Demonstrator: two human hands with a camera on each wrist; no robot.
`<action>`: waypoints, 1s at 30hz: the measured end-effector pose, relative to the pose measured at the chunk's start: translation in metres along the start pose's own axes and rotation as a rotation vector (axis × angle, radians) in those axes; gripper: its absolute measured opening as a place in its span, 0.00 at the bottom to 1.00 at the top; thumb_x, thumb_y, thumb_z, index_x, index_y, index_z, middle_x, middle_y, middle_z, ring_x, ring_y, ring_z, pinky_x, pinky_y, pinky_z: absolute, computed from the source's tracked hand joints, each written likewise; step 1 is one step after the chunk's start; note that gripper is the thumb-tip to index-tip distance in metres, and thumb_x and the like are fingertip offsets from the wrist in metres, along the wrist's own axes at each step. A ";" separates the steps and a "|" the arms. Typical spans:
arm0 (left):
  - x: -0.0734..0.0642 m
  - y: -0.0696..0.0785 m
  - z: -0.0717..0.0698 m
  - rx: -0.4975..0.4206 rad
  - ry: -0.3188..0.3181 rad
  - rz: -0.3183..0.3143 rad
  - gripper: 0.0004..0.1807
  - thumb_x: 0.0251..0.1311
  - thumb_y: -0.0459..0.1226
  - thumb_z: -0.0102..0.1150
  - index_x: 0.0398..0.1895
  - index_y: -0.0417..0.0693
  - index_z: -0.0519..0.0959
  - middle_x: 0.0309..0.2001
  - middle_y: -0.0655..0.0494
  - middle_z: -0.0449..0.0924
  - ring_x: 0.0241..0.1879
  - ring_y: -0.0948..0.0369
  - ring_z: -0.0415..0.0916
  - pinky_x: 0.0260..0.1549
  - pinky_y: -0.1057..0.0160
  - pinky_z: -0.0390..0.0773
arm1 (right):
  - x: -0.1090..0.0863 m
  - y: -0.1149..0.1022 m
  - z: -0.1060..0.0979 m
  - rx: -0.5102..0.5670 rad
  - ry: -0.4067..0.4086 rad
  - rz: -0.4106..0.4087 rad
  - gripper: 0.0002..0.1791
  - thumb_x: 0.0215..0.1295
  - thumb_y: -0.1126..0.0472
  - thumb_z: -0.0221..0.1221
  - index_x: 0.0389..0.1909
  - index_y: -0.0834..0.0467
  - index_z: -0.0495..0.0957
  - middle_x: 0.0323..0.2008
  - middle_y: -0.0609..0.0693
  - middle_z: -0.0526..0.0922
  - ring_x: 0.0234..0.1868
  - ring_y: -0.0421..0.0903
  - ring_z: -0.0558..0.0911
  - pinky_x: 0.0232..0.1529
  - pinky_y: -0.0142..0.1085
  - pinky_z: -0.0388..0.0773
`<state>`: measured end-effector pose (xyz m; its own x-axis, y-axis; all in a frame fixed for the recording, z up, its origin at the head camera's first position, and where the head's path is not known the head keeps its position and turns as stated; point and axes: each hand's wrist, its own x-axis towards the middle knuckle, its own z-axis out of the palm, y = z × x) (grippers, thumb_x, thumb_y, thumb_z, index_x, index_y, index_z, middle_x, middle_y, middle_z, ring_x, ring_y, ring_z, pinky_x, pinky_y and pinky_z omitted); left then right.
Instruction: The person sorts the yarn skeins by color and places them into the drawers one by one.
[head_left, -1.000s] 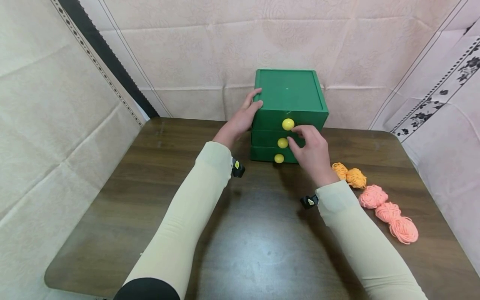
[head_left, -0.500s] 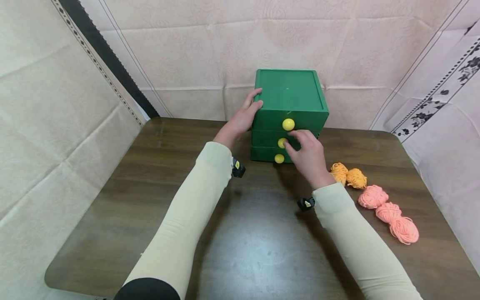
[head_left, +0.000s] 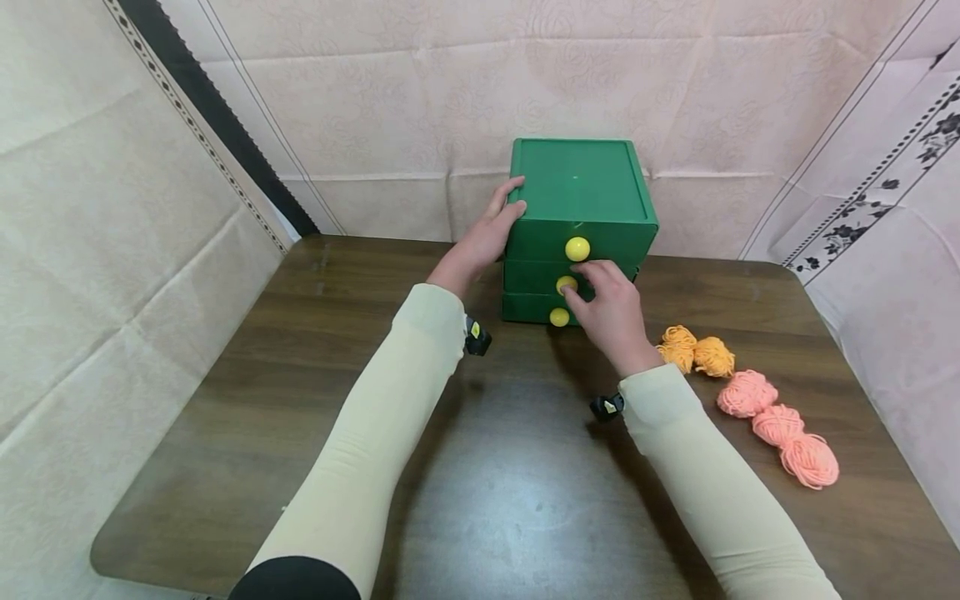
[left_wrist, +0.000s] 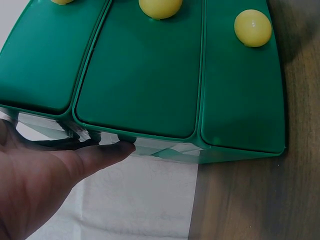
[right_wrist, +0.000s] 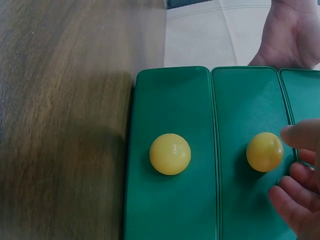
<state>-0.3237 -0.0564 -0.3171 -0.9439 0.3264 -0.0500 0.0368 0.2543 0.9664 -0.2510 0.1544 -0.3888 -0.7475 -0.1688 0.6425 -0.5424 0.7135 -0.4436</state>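
A green three-drawer box stands at the back of the table, each drawer front bearing a round yellow knob. My left hand rests against the box's left side, its fingers extended along the wall; in the left wrist view the thumb lies along that side. My right hand is at the middle knob, with the thumb and forefinger spread around it. The thumb tip lies close to the knob; contact is unclear. Below it is the bottom knob; above is the top knob.
Two orange yarn bundles and several pink yarn bundles lie in a slanting row on the table's right, beside my right forearm. Behind the wooden table hangs pale patterned cloth.
My right hand has shifted slightly left and now partly covers the middle knob. The left hand and the box have stayed in place.
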 end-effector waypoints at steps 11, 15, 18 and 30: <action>0.000 0.000 0.001 0.008 0.007 0.011 0.25 0.72 0.59 0.33 0.70 0.89 0.47 0.76 0.68 0.40 0.74 0.56 0.47 0.68 0.44 0.58 | -0.001 -0.001 0.006 -0.007 -0.020 0.010 0.13 0.62 0.61 0.65 0.45 0.63 0.82 0.44 0.58 0.81 0.48 0.53 0.79 0.49 0.48 0.78; 0.000 0.000 0.000 0.013 0.008 0.005 0.25 0.72 0.60 0.33 0.69 0.91 0.47 0.76 0.68 0.41 0.74 0.55 0.47 0.68 0.44 0.58 | -0.001 -0.002 0.007 -0.005 -0.031 0.011 0.14 0.62 0.61 0.64 0.45 0.64 0.82 0.44 0.57 0.80 0.47 0.53 0.79 0.49 0.47 0.78; 0.001 0.000 0.001 0.011 0.007 0.004 0.24 0.72 0.60 0.33 0.69 0.92 0.47 0.76 0.68 0.41 0.74 0.55 0.47 0.67 0.44 0.58 | -0.002 -0.002 0.008 -0.007 -0.038 0.015 0.14 0.62 0.61 0.65 0.45 0.64 0.82 0.44 0.57 0.80 0.47 0.53 0.79 0.48 0.47 0.79; 0.001 0.000 0.000 0.004 0.000 0.004 0.24 0.72 0.60 0.33 0.68 0.92 0.47 0.77 0.66 0.41 0.74 0.54 0.49 0.66 0.44 0.60 | -0.003 -0.003 0.011 -0.025 -0.044 -0.002 0.13 0.60 0.63 0.66 0.44 0.64 0.82 0.43 0.57 0.79 0.44 0.52 0.78 0.46 0.45 0.79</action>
<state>-0.3242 -0.0560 -0.3175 -0.9436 0.3278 -0.0457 0.0422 0.2562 0.9657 -0.2514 0.1452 -0.3957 -0.7628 -0.2002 0.6149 -0.5347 0.7299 -0.4258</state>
